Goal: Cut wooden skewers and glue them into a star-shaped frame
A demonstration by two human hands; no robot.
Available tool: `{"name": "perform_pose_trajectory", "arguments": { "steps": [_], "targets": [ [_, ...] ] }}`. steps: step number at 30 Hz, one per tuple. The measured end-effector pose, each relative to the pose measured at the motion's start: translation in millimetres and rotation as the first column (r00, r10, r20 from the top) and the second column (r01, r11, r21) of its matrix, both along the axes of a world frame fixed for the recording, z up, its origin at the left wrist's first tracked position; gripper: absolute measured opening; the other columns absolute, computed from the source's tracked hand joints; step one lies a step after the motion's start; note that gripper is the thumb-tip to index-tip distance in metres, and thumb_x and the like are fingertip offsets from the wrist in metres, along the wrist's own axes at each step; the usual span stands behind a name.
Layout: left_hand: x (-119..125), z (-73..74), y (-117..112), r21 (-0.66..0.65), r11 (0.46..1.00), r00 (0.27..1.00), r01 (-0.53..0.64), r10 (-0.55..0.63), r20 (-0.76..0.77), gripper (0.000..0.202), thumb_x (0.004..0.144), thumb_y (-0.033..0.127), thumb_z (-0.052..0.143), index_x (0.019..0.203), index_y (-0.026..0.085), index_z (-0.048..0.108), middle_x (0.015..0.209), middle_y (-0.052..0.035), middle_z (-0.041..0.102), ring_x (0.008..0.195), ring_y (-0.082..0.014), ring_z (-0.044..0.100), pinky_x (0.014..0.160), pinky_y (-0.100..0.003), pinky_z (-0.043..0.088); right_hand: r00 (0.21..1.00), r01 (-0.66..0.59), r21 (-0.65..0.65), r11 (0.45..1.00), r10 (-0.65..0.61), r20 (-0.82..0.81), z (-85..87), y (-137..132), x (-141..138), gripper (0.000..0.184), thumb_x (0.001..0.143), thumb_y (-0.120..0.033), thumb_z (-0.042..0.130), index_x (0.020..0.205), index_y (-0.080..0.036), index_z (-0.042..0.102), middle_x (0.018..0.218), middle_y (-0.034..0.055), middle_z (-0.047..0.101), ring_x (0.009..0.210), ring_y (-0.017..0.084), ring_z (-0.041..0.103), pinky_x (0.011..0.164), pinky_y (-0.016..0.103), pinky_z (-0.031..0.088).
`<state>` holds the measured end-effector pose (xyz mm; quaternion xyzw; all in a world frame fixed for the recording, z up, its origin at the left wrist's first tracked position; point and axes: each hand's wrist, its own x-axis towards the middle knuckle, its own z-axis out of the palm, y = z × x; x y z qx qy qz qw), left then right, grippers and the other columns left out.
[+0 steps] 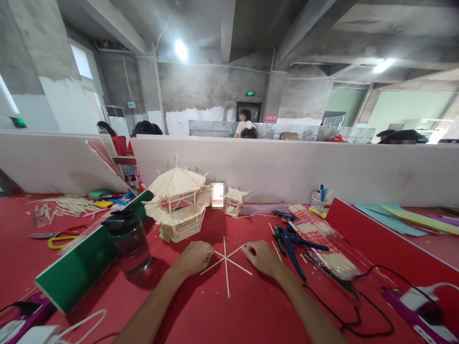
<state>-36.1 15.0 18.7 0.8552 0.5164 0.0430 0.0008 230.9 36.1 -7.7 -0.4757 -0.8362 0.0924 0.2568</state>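
Observation:
Several thin wooden sticks [227,277] lie flat on the red tabletop, meeting at one point like the spokes of a star. My left hand [195,258] is closed, its fingertips at the outer end of the upper-left stick [218,254]. On the other side, my right hand [263,258] pinches the tip of the upper-right stick [236,251]. Both wrists rest low over the table. Behind my left hand stands a large pavilion model [181,203] built of such sticks, with a smaller pavilion model [234,201] farther back.
A dark-lidded water bottle [129,246] stands left, beside a green divider [82,267]. To the right lie blue-handled cutters [292,246], bagged sticks [333,258] and a black cable [376,329]. A red divider [387,239] bounds the right side; a white partition [287,167] runs behind.

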Motion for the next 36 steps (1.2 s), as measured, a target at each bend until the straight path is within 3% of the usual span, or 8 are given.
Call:
{"name": "perform_pose_trajectory", "arguments": {
  "steps": [9,22,26,28,31,33,36],
  "targets": [
    [2.5,3.5,-1.0,-0.019,1.000,1.000,-0.019,0.018,-0.017,0.020,0.080,0.006,0.047,0.067,0.018,0.057,0.077,-0.0073,0.070,0.074,-0.0225,0.065,0.057,-0.029,0.028,1.000,-0.026,-0.017,1.000,0.026,0.006,3.4,-2.4,-1.3,0.038,0.093,-0.031,0.048,0.058,-0.018,0.055,0.056,0.0006,0.056,0.052,0.012,0.037,0.055,0.028,0.018],
    [-3.1,-4.9,1.4,-0.002,1.000,0.999,-0.027,0.027,0.030,0.019,0.081,0.008,0.047,0.066,0.018,0.054,0.075,-0.0065,0.067,0.072,-0.0210,0.062,0.058,-0.029,0.027,0.999,-0.037,-0.042,0.998,0.037,0.003,2.3,-2.1,-0.9,0.037,0.092,-0.031,0.049,0.057,-0.018,0.052,0.053,-0.0009,0.052,0.051,0.011,0.035,0.054,0.026,0.017],
    [2.3,6.7,-3.5,-0.019,1.000,0.997,0.003,-0.002,0.081,0.016,0.078,0.010,0.050,0.064,0.018,0.050,0.069,-0.0032,0.062,0.064,-0.0171,0.055,0.056,-0.029,0.025,0.999,-0.032,-0.036,0.999,0.032,0.015,0.7,-1.7,-0.8,0.036,0.091,-0.031,0.051,0.057,-0.018,0.053,0.053,-0.0012,0.053,0.051,0.011,0.034,0.054,0.027,0.017],
    [8.1,19.9,-13.4,-0.045,0.996,0.982,0.075,-0.066,0.175,0.018,0.083,0.021,0.051,0.065,0.019,0.052,0.065,-0.0011,0.058,0.061,-0.0151,0.051,0.055,-0.028,0.027,0.999,-0.033,-0.022,0.999,0.033,0.018,-0.4,-0.9,-0.4,0.037,0.092,-0.031,0.051,0.058,-0.018,0.054,0.054,-0.0010,0.054,0.052,0.011,0.035,0.054,0.027,0.017],
    [15.6,39.8,-45.3,-0.141,0.943,0.894,0.300,-0.227,0.386,0.028,0.084,0.047,0.054,0.075,0.021,0.061,0.064,0.0011,0.058,0.058,-0.0131,0.048,0.055,-0.026,0.034,1.000,-0.012,-0.010,1.000,0.012,0.029,-0.5,0.5,1.1,0.036,0.092,-0.030,0.051,0.059,-0.018,0.056,0.056,0.0004,0.058,0.053,0.011,0.038,0.054,0.026,0.018],
    [16.1,46.1,-77.9,-0.044,0.965,0.818,0.258,-0.194,0.542,0.041,0.079,0.063,0.050,0.084,0.027,0.068,0.063,0.0004,0.058,0.057,-0.0149,0.049,0.054,-0.030,0.039,0.999,0.007,-0.018,1.000,-0.007,0.040,0.4,1.2,2.1,0.036,0.092,-0.030,0.051,0.060,-0.018,0.057,0.058,0.0011,0.060,0.053,0.011,0.040,0.055,0.026,0.018],
    [6.2,41.6,-134.1,-0.011,0.982,0.803,0.190,-0.149,0.576,0.043,0.072,0.073,0.042,0.086,0.043,0.070,0.054,0.0007,0.052,0.049,-0.0178,0.045,0.045,-0.034,0.038,0.999,0.012,-0.033,0.999,-0.011,0.034,1.5,1.8,2.7,0.036,0.092,-0.032,0.050,0.060,-0.017,0.059,0.058,0.0015,0.061,0.053,0.011,0.041,0.054,0.026,0.018]
  ]
}}
